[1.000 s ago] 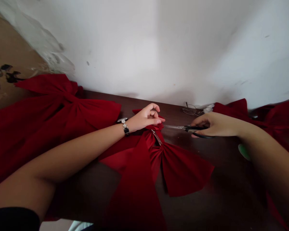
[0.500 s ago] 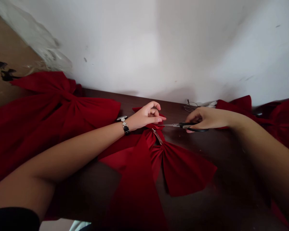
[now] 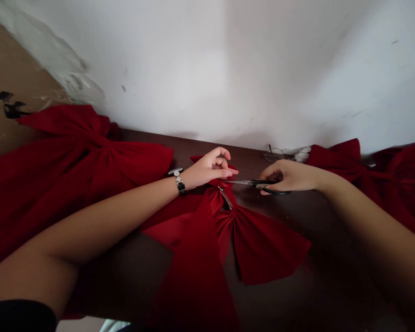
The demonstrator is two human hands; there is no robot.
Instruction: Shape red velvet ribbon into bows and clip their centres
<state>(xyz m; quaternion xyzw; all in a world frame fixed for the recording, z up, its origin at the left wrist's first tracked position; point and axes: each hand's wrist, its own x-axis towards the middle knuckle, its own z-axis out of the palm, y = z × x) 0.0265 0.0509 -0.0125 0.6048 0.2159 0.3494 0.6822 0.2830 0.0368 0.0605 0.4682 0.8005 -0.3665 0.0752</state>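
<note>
My right hand (image 3: 278,176) grips a pair of black-handled scissors (image 3: 259,182), its fingers in the loops. The blades point left and reach the red fabric strip (image 3: 224,182) at the top of a red bow (image 3: 266,244). Just above the blades, my left hand (image 3: 216,165) pinches that strip between thumb and forefinger, the other fingers curled. A metal clip (image 3: 225,198) sits at the gathered middle of the bow. The bow's long tails (image 3: 197,263) spread toward me over the dark table.
Large red bows (image 3: 100,147) are heaped at the left, beside a brown cardboard box (image 3: 14,69) and clear plastic (image 3: 72,78). More red bows (image 3: 363,170) lie at the right. Eyeglasses (image 3: 274,154) rest against the white wall (image 3: 207,69) at the table's (image 3: 145,135) back edge.
My right hand has moved slightly left with the scissors, bringing the blades further over the red strip. My left hand has stayed in nearly the same place.
</note>
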